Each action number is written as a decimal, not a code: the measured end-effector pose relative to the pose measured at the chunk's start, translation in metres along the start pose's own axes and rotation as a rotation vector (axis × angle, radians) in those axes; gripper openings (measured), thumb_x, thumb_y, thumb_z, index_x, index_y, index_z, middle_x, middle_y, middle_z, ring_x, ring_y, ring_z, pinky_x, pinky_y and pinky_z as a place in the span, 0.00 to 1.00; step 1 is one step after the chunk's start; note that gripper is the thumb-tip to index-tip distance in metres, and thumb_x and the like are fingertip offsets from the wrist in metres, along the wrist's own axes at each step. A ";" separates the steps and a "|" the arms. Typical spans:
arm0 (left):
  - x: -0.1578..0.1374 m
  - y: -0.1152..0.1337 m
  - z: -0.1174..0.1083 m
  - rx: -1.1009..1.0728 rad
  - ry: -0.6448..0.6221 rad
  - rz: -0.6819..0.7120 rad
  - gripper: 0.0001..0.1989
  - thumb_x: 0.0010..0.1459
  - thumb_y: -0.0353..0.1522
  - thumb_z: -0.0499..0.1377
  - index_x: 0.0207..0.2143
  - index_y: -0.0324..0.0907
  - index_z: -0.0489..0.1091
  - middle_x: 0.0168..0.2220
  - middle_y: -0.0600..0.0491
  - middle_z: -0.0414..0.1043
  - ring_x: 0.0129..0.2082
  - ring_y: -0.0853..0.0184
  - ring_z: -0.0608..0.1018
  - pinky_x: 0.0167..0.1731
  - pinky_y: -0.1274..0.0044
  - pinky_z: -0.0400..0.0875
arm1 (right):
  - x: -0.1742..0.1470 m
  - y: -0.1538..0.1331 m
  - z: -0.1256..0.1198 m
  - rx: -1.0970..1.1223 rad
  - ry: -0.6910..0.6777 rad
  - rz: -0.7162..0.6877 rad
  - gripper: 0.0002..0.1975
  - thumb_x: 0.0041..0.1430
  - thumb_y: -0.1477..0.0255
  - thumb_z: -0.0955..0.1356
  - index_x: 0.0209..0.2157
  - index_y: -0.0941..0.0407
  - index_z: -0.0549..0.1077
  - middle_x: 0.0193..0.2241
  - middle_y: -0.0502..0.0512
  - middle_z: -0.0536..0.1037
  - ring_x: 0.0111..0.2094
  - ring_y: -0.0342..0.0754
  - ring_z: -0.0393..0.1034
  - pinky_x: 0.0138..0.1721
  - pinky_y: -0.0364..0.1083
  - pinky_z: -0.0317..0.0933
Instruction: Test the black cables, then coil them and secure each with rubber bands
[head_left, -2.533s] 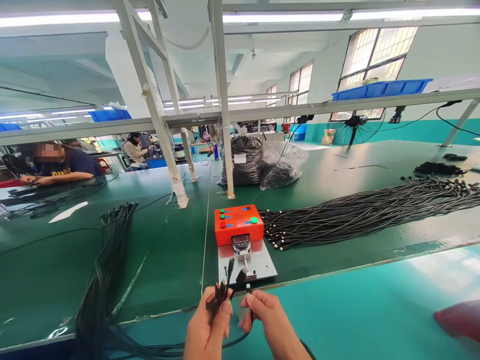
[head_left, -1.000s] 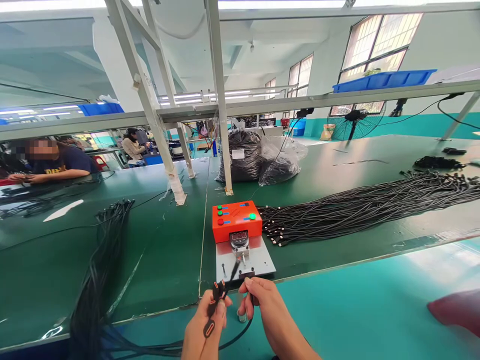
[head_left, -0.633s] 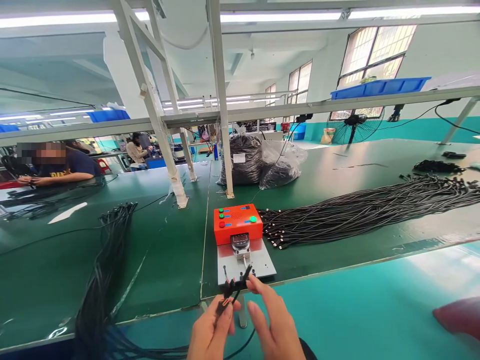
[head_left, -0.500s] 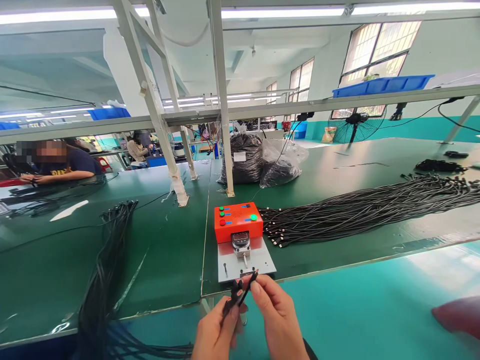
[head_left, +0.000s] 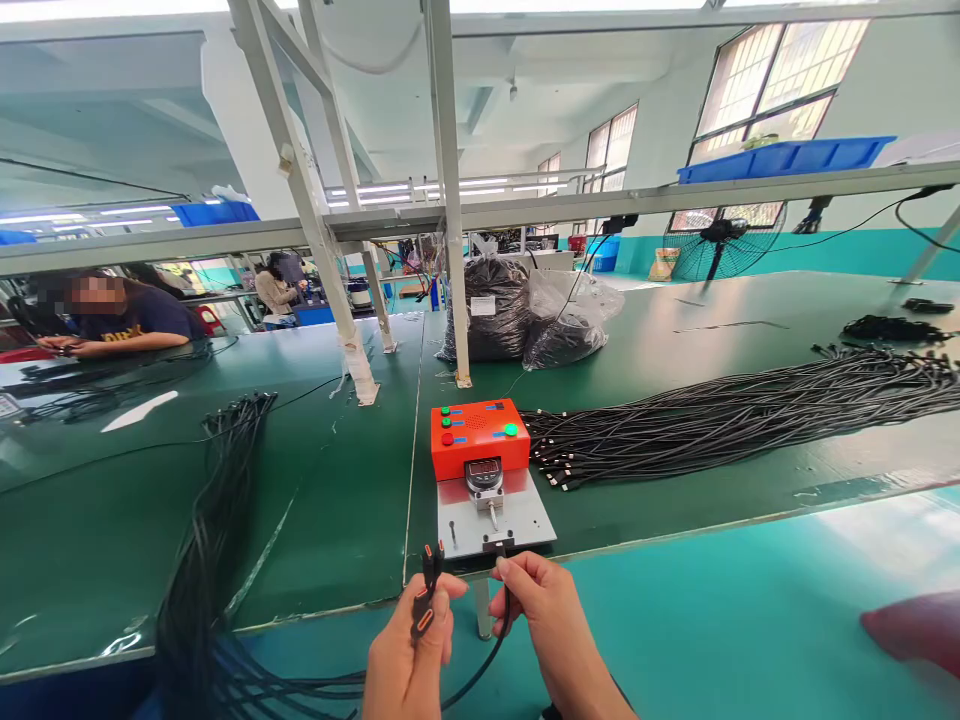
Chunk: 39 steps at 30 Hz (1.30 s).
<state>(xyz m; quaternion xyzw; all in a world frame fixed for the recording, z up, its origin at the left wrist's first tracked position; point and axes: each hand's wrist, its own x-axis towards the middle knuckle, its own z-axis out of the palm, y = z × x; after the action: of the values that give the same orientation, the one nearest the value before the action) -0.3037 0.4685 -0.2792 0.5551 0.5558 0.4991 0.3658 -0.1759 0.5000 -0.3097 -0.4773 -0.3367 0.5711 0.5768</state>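
Several black cable ends with orange-tipped USB-C plugs [head_left: 424, 605] stick up from my left hand [head_left: 411, 645], whose fingers are closed round them. My right hand [head_left: 541, 612] pinches the end of one black cable [head_left: 491, 665] at the small dark slot block on the front edge of a metal plate [head_left: 469, 538]. How far the plug sits in the slot I cannot make out. On the plate, a round digital gauge [head_left: 484, 476] points its probe at the slot. Behind it stands an orange box [head_left: 480, 425] with green and red buttons.
A long bundle of black cables [head_left: 720, 415] lies to the right, another [head_left: 217, 490] hangs over the bench edge at left. Filled plastic bags [head_left: 491, 310] stand behind the box near a white post [head_left: 452, 200]. A co-worker [head_left: 131, 315] leans on the bench at far left.
My right hand has moved one cable end away from the bunch and up to the slot block. My left hand has shifted left with the other plugs. The view has tilted slightly.
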 end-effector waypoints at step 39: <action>0.006 -0.009 0.000 -0.178 0.074 -0.059 0.22 0.50 0.49 0.57 0.36 0.41 0.70 0.18 0.60 0.57 0.20 0.72 0.62 0.22 0.82 0.61 | -0.007 0.006 0.005 0.192 -0.069 0.030 0.17 0.50 0.57 0.66 0.25 0.59 0.71 0.11 0.47 0.66 0.21 0.46 0.65 0.31 0.45 0.59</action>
<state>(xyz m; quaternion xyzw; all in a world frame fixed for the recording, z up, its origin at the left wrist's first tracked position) -0.3064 0.4759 -0.2872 0.4850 0.5384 0.5556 0.4077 -0.1836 0.4929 -0.3128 -0.4046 -0.2929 0.6255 0.5994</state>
